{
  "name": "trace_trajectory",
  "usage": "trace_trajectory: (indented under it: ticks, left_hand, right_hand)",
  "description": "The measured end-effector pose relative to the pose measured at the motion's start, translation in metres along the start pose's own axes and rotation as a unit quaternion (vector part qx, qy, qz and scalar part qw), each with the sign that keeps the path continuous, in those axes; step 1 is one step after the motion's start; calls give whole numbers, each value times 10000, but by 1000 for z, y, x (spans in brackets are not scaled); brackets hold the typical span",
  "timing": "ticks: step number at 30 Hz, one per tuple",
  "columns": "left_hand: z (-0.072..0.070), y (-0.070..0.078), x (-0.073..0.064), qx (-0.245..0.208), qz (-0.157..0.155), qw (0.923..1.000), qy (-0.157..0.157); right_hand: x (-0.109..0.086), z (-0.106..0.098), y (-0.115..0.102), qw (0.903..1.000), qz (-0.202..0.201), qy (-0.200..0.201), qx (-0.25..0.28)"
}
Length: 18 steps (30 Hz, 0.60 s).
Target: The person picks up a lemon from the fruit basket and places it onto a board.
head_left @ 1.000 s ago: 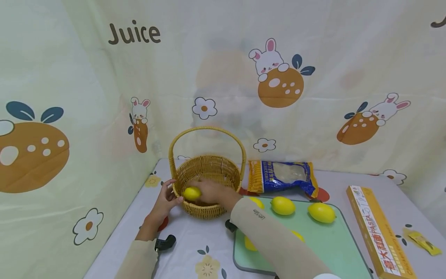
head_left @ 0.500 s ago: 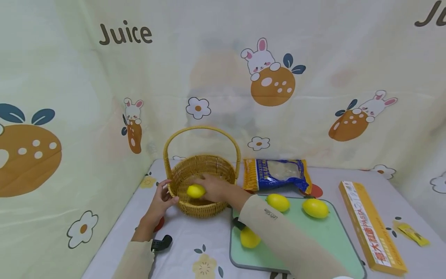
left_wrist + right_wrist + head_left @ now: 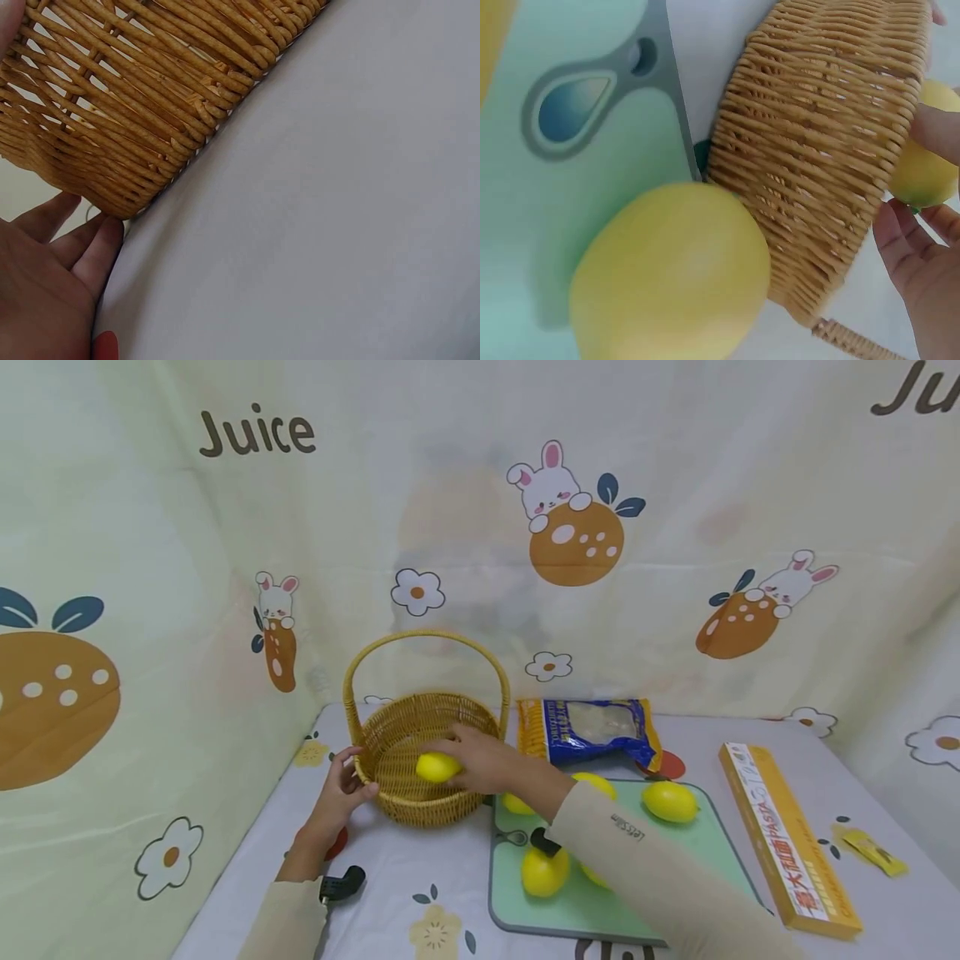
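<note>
A yellow wicker basket (image 3: 427, 814) with a tall arched handle stands on the table. My left hand (image 3: 337, 793) grips its left rim, thumb at the front and fingers along the outer side; in the left wrist view, fingertips touch the woven wall (image 3: 142, 105). My right hand (image 3: 480, 760) reaches over the basket's right side and holds a lemon (image 3: 438, 767) between thumb and fingers, over the basket's opening. In the right wrist view, this lemon (image 3: 922, 165) shows past the rim, partly covered by the thumb. Bare woven floor shows below the lemon.
Several lemons, one at the front (image 3: 545, 871) and one at the back (image 3: 671, 802), lie on a green cutting board (image 3: 517, 914), partly under my right sleeve. Behind is a blue pasta bag (image 3: 592, 731). Rightward are a pasta box (image 3: 791, 843) and a small yellow packet (image 3: 873, 852).
My right hand has carried the lemon from the basket's left side toward its right. My left hand has stayed at the rim. The head view has turned slightly right.
</note>
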State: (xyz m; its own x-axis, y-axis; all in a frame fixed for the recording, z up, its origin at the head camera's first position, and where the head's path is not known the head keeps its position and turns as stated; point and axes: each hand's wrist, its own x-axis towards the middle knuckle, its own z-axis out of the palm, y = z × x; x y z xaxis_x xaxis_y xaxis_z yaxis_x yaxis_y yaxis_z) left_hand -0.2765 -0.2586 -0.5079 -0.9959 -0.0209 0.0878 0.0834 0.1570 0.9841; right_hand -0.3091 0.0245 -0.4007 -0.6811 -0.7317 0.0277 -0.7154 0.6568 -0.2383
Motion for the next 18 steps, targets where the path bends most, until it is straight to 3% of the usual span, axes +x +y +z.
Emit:
trace_trajectory:
  ticks: [6,13,18]
  left_hand:
    - [0,0,0,-4,-1,10000,-25]
    - [0,-1,-2,-81,-1,9999,-77]
    - [0,1,-1,-59,-6,10000,-68]
  right_hand:
    - [-5,-10,4,9998,-73,138,-87]
    - [-14,-19,9,9996,95,-23,276]
    - [-26,-29,13,9997,-12,4,258]
